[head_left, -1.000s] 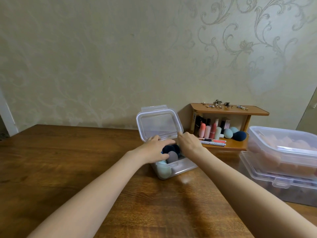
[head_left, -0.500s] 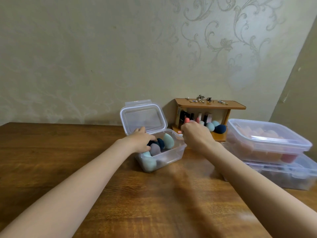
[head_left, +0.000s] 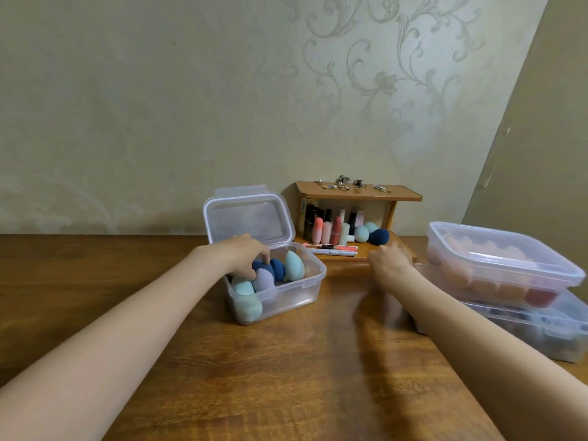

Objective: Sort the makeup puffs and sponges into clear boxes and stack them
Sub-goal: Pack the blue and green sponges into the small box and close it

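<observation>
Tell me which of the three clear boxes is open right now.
The small clear box under the left hand, its lid hinged up. The two stacked boxes on the right both have lids on.

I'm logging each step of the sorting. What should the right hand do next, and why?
Probably reach on and grasp the dark blue sponge on the wooden shelf: the right hand is just short of it, and the open clear box holds similar sponges.

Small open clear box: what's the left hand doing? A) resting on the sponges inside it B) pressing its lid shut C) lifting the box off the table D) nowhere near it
A: the left hand lies on the sponges inside the small clear box, whose lid stands open.
</observation>
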`<control>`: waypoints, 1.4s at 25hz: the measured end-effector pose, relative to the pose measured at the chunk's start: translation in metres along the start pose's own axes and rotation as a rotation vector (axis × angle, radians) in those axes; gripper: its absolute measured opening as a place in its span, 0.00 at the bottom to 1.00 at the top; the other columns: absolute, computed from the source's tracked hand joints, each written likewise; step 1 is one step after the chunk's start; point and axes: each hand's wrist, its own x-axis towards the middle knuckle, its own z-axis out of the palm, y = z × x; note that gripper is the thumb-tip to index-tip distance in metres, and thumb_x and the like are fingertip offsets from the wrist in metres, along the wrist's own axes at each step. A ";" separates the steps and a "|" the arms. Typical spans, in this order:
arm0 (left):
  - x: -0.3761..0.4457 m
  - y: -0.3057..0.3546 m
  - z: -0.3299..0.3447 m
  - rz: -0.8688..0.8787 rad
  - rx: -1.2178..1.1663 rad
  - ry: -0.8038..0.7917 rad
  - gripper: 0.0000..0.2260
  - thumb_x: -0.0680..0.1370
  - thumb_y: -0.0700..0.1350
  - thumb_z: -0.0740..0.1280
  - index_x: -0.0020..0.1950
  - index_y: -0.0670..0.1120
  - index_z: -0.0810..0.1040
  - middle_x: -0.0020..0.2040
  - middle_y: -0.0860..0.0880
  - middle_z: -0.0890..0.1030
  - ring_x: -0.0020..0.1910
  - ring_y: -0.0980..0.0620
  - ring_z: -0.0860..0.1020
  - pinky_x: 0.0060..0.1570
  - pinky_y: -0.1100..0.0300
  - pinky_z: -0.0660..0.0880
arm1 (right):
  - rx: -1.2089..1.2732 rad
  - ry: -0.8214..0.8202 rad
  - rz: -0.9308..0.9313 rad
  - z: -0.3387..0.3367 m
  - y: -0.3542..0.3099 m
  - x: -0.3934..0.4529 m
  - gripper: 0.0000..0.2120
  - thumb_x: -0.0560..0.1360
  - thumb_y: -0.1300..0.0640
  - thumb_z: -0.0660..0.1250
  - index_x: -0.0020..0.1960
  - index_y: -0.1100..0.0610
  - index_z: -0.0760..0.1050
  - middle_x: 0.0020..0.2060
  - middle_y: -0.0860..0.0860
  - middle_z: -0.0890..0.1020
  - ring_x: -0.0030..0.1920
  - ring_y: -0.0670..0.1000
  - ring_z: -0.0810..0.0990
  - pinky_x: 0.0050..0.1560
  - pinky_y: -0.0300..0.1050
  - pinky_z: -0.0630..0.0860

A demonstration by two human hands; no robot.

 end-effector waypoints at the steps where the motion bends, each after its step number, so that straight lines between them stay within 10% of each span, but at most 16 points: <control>1: 0.005 0.001 -0.002 0.013 0.005 -0.007 0.18 0.76 0.42 0.65 0.66 0.53 0.71 0.56 0.47 0.68 0.49 0.51 0.69 0.49 0.60 0.69 | 0.062 0.029 0.018 0.001 -0.003 0.014 0.14 0.78 0.61 0.59 0.63 0.58 0.73 0.62 0.56 0.76 0.64 0.57 0.70 0.57 0.45 0.71; 12: 0.044 0.013 -0.014 0.001 0.283 -0.206 0.22 0.76 0.41 0.68 0.67 0.52 0.66 0.63 0.45 0.67 0.46 0.50 0.66 0.47 0.58 0.68 | 0.342 -0.090 0.199 0.020 -0.022 0.119 0.20 0.78 0.63 0.55 0.68 0.55 0.67 0.71 0.58 0.65 0.74 0.61 0.51 0.70 0.56 0.55; 16: 0.040 0.010 -0.012 -0.013 0.252 -0.202 0.22 0.76 0.41 0.67 0.68 0.53 0.65 0.63 0.44 0.66 0.47 0.50 0.67 0.46 0.58 0.68 | 0.451 0.149 0.238 0.008 -0.015 0.110 0.18 0.76 0.60 0.61 0.65 0.57 0.69 0.66 0.62 0.69 0.70 0.63 0.59 0.67 0.57 0.61; 20: 0.033 0.011 -0.008 -0.013 0.217 -0.166 0.22 0.76 0.41 0.66 0.68 0.53 0.65 0.63 0.44 0.66 0.47 0.49 0.68 0.45 0.59 0.68 | 1.104 0.316 0.177 -0.031 -0.001 0.070 0.19 0.73 0.56 0.69 0.60 0.60 0.68 0.55 0.61 0.75 0.57 0.59 0.73 0.51 0.51 0.74; 23: 0.025 0.008 -0.005 -0.015 0.173 -0.124 0.23 0.77 0.41 0.65 0.69 0.54 0.65 0.63 0.44 0.67 0.49 0.49 0.69 0.47 0.58 0.71 | 1.580 0.007 -0.238 -0.070 -0.003 0.012 0.09 0.73 0.57 0.69 0.49 0.59 0.72 0.46 0.58 0.80 0.43 0.52 0.79 0.39 0.39 0.76; 29: 0.007 0.005 0.007 -0.003 -0.010 -0.030 0.23 0.78 0.41 0.61 0.72 0.54 0.64 0.64 0.44 0.66 0.53 0.46 0.73 0.47 0.59 0.71 | 0.968 -0.274 -0.527 -0.078 -0.049 -0.018 0.19 0.76 0.47 0.64 0.59 0.60 0.78 0.55 0.54 0.79 0.57 0.47 0.68 0.65 0.49 0.66; 35: 0.004 0.003 0.012 -0.001 -0.126 -0.030 0.23 0.78 0.45 0.61 0.73 0.51 0.63 0.68 0.44 0.65 0.60 0.45 0.72 0.52 0.59 0.69 | 0.625 -0.164 -0.478 -0.060 -0.086 -0.004 0.15 0.76 0.54 0.63 0.54 0.65 0.77 0.43 0.56 0.77 0.43 0.52 0.76 0.44 0.42 0.74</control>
